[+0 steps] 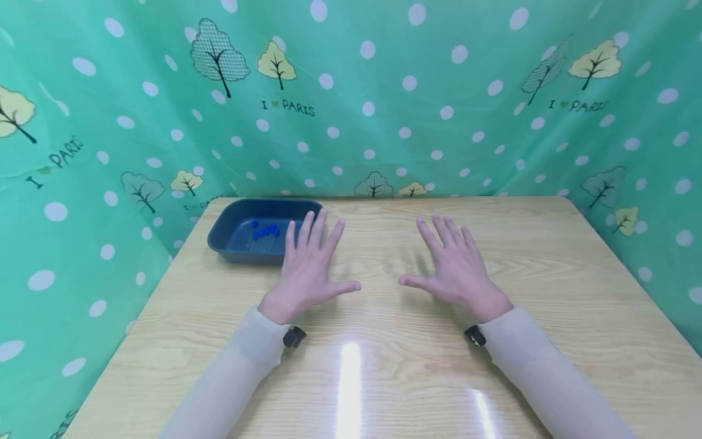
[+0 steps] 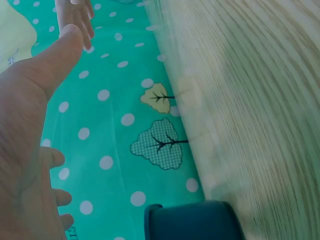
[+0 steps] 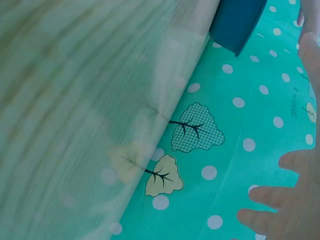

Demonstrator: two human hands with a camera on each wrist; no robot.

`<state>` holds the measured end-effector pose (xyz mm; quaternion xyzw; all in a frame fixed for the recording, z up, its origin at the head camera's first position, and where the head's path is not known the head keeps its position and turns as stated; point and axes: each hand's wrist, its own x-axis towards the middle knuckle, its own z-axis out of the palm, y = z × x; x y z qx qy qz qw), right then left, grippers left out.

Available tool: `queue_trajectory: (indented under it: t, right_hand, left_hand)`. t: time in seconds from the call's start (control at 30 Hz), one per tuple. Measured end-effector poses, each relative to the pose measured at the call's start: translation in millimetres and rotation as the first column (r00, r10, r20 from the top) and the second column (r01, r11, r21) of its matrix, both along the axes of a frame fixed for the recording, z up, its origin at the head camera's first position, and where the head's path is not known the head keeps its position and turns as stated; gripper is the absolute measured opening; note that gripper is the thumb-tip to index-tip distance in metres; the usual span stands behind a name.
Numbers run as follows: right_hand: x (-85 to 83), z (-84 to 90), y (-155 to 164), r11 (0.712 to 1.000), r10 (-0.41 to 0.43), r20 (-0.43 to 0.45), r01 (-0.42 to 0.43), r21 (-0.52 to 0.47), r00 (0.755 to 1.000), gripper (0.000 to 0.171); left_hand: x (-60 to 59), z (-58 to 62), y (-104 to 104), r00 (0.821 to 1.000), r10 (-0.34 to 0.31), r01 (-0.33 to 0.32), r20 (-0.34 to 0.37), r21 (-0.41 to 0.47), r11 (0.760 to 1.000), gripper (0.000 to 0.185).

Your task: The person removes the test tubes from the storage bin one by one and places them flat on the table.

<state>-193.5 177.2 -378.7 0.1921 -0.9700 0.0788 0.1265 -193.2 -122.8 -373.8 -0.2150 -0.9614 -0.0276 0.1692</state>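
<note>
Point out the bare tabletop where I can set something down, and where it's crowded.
Bare wood-grain tabletop lies between the right hand and the polka-dot curtain at right, also between the left sleeve and right sleeve. Crowded: back left, where the left hand partly hides the navy plastic tub holding small blue pieces.

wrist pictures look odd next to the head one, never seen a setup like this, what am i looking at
There is no machine, only a person: the left hand and right hand, both bare, are spread above the wooden table and hold nothing. The head picture comes from a camera worn on the head, looking forward and down; the other two come from a camera on each wrist, so everything looks slanted. A dark blue tray stands at the back left, partly hidden by the left hand, with small blue pieces inside. A green patterned cloth hangs behind.
</note>
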Motion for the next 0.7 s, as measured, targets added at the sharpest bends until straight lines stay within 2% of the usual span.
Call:
queue_trajectory:
  t: [0.23,0.7]
  right_hand:
    - [-4.0,-2.0,-8,0.999,0.021,-0.001,-0.021,-0.027,1.0,0.116]
    - [-7.4,-2.4,-20,0.998,0.043,0.01,-0.042,-0.038,0.999,0.113]
  left_hand:
    - [-3.0,0.0,-11,0.999,-0.013,0.014,-0.038,0.011,1.0,0.117]
    - [-2.0,-2.7,-31,1.0,0.002,-0.001,-0.018,0.051,0.999,0.111]
